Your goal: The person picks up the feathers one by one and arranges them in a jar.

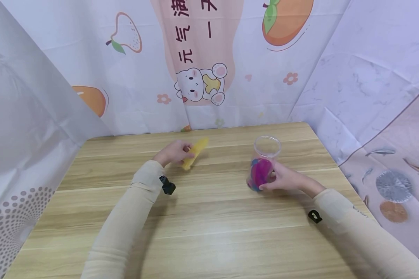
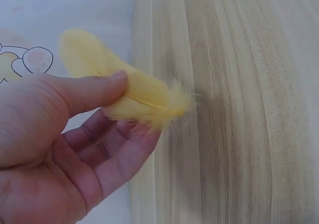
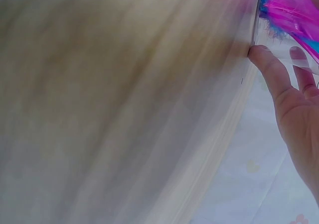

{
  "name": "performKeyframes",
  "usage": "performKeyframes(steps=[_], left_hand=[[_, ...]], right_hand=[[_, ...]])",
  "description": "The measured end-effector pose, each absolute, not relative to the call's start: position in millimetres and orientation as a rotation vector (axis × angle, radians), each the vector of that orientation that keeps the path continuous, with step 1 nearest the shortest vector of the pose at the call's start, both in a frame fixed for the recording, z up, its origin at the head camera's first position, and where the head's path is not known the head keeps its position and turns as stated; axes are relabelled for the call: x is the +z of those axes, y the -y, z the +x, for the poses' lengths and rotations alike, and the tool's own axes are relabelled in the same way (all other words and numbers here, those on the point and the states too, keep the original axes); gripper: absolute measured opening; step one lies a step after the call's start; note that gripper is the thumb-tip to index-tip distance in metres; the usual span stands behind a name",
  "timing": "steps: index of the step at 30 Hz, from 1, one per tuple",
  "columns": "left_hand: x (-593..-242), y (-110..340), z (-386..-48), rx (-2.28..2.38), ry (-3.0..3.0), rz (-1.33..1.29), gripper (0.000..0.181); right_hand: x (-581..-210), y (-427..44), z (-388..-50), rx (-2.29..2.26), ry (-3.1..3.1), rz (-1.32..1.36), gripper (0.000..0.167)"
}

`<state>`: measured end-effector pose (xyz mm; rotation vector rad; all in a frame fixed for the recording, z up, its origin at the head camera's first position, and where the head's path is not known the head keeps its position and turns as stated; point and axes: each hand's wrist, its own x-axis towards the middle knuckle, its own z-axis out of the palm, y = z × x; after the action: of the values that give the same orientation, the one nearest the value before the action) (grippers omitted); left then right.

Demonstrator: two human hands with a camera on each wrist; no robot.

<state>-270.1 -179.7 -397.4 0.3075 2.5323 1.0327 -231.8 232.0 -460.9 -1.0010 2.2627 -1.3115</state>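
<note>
My left hand pinches a yellow feather above the left-centre part of the table. In the left wrist view the feather lies between the thumb and the fingers, its fluffy end pointing right. On the right, my right hand grips the lower side of a clear plastic cup. Magenta and blue feathers sit inside the cup. The right wrist view catches only part of the hand, with magenta and blue feathers at the top corner.
Both hands work over a wood-grain table. A printed curtain hangs along its back edge, with more fabric at both sides. Each sleeve carries a small black fitting, one at the left wrist and one at the right.
</note>
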Motion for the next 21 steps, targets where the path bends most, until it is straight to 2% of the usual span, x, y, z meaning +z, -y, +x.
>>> performKeyframes(steps=[21], left_hand=[[-393, 158, -274, 1.204, -2.461, 0.472, 0.028]], right_hand=[[-459, -230, -231, -1.337, -2.248, -0.994, 0.086]])
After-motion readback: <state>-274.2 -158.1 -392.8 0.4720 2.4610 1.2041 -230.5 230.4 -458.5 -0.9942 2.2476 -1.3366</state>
